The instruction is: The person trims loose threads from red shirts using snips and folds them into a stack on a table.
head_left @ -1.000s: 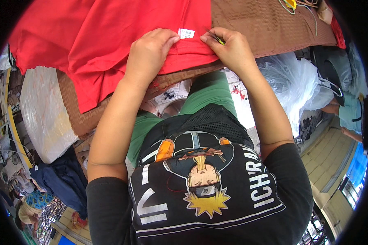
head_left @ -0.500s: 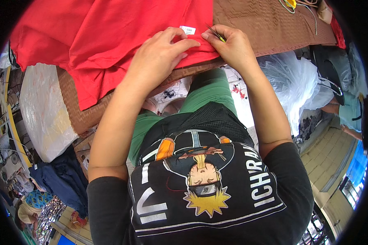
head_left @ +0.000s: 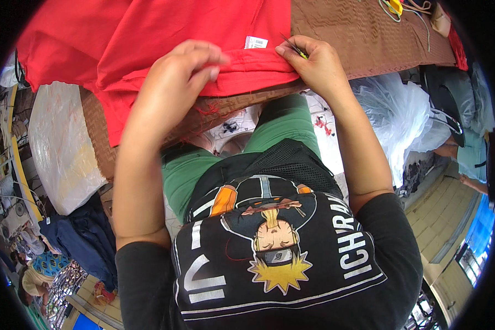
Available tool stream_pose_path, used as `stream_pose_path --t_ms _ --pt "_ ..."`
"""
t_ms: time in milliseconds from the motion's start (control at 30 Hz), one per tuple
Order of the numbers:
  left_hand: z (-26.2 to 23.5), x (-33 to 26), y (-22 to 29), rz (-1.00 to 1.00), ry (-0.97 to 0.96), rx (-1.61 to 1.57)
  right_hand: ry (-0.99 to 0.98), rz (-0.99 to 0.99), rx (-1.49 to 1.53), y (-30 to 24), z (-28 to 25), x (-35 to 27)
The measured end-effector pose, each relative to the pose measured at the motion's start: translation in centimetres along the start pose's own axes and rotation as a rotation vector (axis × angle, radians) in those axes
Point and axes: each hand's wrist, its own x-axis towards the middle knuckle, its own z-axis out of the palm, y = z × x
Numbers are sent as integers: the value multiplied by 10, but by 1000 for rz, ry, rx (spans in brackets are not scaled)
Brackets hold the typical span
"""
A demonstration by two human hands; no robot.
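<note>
A red garment (head_left: pixel 165 33) lies over the brown patterned table cover, its thick folded edge running along the near side. A white label (head_left: pixel 256 42) stands out near that edge. In my right hand (head_left: pixel 320 63) are small thread snips (head_left: pixel 303 54) with dark blades and a yellow-green part; thumb and forefinger are at the garment's right end. My left hand (head_left: pixel 176 77), slightly blurred, hovers over the left part of the folded edge, thumb and fingers apart with nothing visible between them. Loose red threads (head_left: pixel 209 108) hang just below the edge.
The brown table cover (head_left: pixel 363 38) extends right, with cords and a yellow item (head_left: pixel 395 6) at its far end. Clear plastic bags (head_left: pixel 393 118) bulge below it. On the left are a plastic-wrapped package (head_left: pixel 63 148) and dark blue cloth (head_left: pixel 82 234). Other people appear at both rims.
My left hand has drawn away leftward from the folded edge, uncovering more of it and the red threads. My right hand stays nearly in place with the snips.
</note>
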Motion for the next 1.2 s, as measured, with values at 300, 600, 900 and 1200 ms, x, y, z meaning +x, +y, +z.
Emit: stream_pose_path --t_ms 300,600,900,1200 --pt "47 24 -6 -352 278 -18 10 -11 -10 0 -2 -1" --pt "45 20 -19 -398 230 -352 235 -249 -56 -26 -1 -11" --pt "50 19 -12 -351 269 -393 15 -343 126 -26 25 -14" --pt "52 19 -12 -378 286 -433 29 -380 -7 -29 30 -17"
